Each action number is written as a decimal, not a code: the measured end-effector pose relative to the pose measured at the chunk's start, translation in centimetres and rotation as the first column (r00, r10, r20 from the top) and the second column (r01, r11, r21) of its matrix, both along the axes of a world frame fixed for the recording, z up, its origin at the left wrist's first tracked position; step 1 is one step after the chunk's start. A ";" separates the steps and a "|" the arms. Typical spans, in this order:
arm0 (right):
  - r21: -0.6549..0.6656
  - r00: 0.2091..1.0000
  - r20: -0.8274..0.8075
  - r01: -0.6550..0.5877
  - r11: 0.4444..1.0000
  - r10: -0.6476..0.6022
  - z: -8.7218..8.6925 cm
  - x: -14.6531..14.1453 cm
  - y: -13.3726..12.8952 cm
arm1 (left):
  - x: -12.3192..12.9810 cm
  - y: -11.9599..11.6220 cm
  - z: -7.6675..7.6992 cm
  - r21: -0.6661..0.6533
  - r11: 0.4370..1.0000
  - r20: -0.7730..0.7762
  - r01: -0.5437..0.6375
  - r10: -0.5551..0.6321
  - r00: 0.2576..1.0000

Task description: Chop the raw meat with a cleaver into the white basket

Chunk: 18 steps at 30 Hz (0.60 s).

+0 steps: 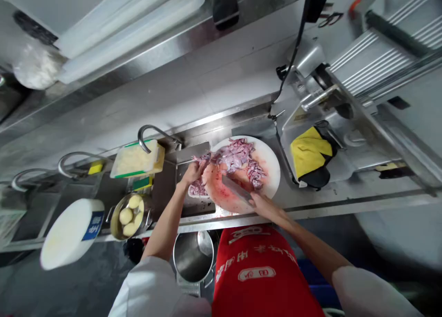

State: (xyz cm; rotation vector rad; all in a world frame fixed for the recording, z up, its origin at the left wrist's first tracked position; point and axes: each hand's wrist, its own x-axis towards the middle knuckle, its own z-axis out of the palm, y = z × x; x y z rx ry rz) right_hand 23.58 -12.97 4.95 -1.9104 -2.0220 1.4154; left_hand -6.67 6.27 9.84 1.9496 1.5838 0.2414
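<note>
A large round white cutting board (271,169), stained red, lies on the steel counter. Purplish-pink raw meat (235,156) is heaped across its far half and down its right side. My right hand (260,204) grips the handle of a cleaver (236,188), its blade low over the stained near part of the board. At the board's left edge, my left hand (194,172) is closed on pieces of the same raw meat (203,157). Below that hand, more meat (198,188) lies in a container over the sink, partly hidden by the board.
Left of the board are sinks with curved faucets (152,128), a lidded container (134,162), a pot of peeled potatoes (126,215) and another white round board (72,234). A slicing machine with a yellow glove (309,151) stands right. A steel pot (193,257) sits below the counter.
</note>
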 end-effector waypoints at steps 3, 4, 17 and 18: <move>0.070 0.998 0.060 0.015 0.997 -0.019 -0.6 1.0 2.2 | -1.3 -2.4 0.0 -0.180 0.983 0.076 -0.038 0.053 0.996; 0.077 0.997 0.076 0.019 0.997 -0.025 -0.8 1.4 2.6 | -1.0 -3.2 -0.5 -0.260 0.965 0.102 -0.018 0.046 0.994; 0.043 0.980 0.196 0.025 0.999 -0.033 -0.8 1.2 2.3 | 5.7 -12.9 -11.0 0.231 0.972 -0.222 0.033 0.019 0.975; 0.041 0.979 0.203 0.024 0.999 -0.032 -0.6 1.1 2.3 | 5.5 -13.6 -11.1 0.231 0.973 -0.223 0.011 0.041 0.974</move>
